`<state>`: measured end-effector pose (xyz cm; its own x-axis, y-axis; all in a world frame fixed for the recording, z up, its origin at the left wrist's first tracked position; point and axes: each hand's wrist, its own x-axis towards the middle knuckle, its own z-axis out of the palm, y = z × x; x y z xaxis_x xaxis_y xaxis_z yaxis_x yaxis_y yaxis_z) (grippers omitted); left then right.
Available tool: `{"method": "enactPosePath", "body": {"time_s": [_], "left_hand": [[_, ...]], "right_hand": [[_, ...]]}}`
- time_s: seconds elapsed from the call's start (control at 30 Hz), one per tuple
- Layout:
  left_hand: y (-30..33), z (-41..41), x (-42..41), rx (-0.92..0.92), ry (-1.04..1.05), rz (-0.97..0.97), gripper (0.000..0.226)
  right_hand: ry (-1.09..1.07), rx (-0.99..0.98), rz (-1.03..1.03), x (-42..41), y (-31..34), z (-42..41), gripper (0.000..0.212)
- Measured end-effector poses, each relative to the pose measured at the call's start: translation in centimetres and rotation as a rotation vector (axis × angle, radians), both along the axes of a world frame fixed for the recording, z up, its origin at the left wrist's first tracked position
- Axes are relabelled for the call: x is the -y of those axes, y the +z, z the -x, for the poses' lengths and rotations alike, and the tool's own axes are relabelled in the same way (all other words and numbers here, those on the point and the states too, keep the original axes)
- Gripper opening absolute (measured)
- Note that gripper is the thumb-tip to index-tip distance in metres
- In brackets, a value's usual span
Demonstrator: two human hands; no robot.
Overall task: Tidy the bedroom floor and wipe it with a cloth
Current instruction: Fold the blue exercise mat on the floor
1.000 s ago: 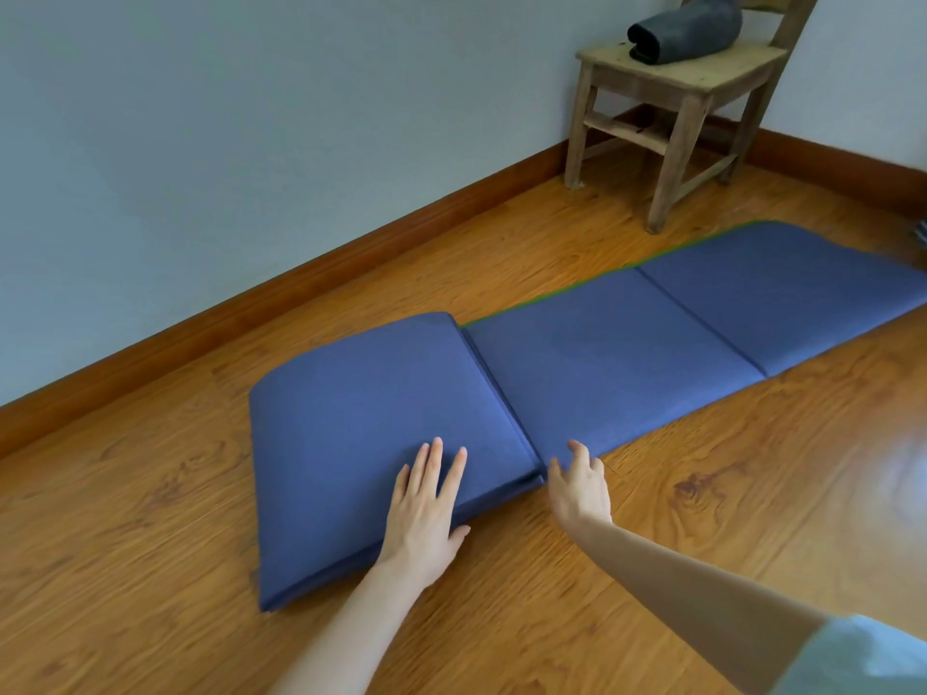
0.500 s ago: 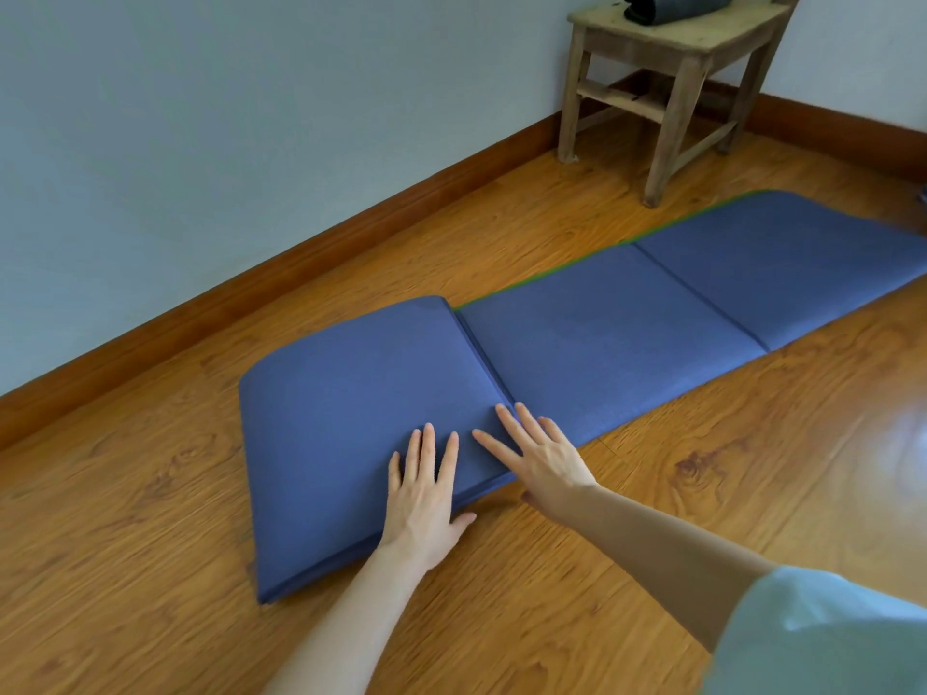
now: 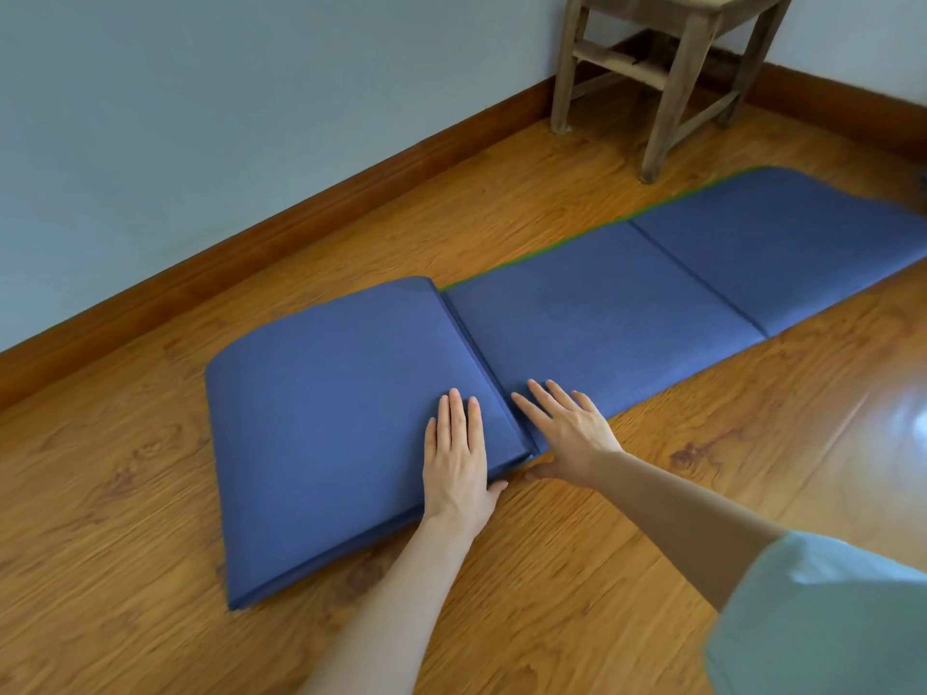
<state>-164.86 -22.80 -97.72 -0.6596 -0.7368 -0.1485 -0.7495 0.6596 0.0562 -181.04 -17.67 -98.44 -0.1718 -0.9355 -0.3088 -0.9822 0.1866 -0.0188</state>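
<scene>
A: What are the fingers doing?

B: The fingers (image 3: pixel 459 418) of the left hand (image 3: pixel 456 469) are lying straight and close together, pressing flat on the folded stack of the blue mat (image 3: pixel 602 303), near its front right corner. The thumb is hanging over the front edge, down beside the stack. Nothing is being gripped.

A: And the other one?

B: The right hand (image 3: pixel 569 433) is lying just beside it, on the right of the fold line. Its fingers (image 3: pixel 539 401) are spreading out straight on the next, single-layer panel, tips pointing up and left. The thumb is reaching under the front edge where the stack and the panel are meeting, touching the wood floor (image 3: pixel 150 469). I cannot tell whether it is actually lifting the edge.

A: Where is the mat lying?

B: On the floor, running from the folded stack at centre left away to the upper right, with two flat panels showing and a thin green edge along the far side. It is lying near the baseboard (image 3: pixel 301 213) of the pale wall, apart from it.

A: Anything else around?

B: A wooden chair (image 3: pixel 672 57) is standing at the top right, near the far end of the mat. A pale sleeve (image 3: pixel 827 619) is showing at the lower right, on the right arm.
</scene>
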Motion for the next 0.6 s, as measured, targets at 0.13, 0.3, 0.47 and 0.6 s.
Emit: {"method": "enactPosePath", "body": {"time_s": [0.13,0.3,0.47,0.6], "left_hand": [[-0.5,0.8,0.3,0.064,-0.01,0.015,0.108],[-1.1,1.8,0.8,0.088,0.001,0.057,0.107],[-1.5,1.5,1.0,0.075,-0.012,0.072,0.104],[-0.8,1.5,1.0,0.088,-0.001,0.034,0.104]], "right_hand": [[0.068,-0.048,-0.014,0.4,-0.1,1.1,0.095],[0.286,-0.219,-0.103,0.8,-0.5,1.4,0.08],[0.239,-0.225,-0.061,0.4,-0.9,0.4,0.063],[0.091,-0.151,-0.002,0.1,-0.4,-0.2,0.067]]}}
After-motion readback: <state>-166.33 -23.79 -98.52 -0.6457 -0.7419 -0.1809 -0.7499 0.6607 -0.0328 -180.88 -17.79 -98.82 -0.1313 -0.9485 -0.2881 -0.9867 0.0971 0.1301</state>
